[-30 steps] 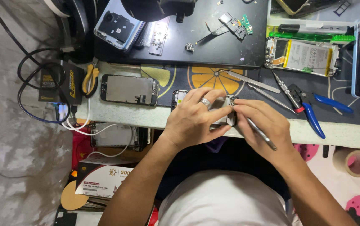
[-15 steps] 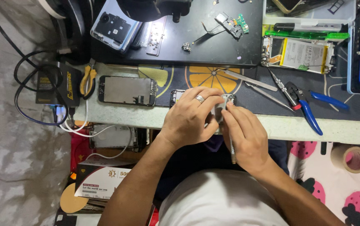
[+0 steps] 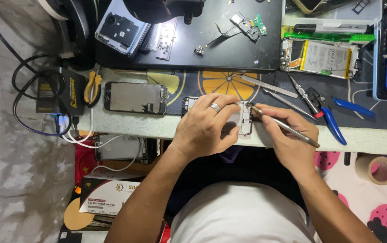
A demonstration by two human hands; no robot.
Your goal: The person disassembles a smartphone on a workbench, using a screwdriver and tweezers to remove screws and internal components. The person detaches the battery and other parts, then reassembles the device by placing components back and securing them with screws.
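My left hand (image 3: 206, 128), a ring on one finger, lies flat over an opened phone body (image 3: 245, 119) at the front edge of the workbench and pins it down. My right hand (image 3: 287, 139) grips a thin metal tool (image 3: 286, 127) like a pen; its tip touches the phone's upper right corner. Most of the phone is hidden under my left hand.
A phone screen assembly (image 3: 134, 97) lies left of my hands. Blue-handled pliers (image 3: 330, 117), tweezers (image 3: 269, 86) and a screwdriver sit to the right. A black mat (image 3: 211, 54) behind holds a phone back, small boards and screws. A battery (image 3: 324, 57), cables (image 3: 36, 103) and a tape roll (image 3: 375, 168) surround the bench.
My right hand turned the metal tool from pointing down toward my body to lying across, its tip now on the phone's corner. My left hand stayed on the phone.
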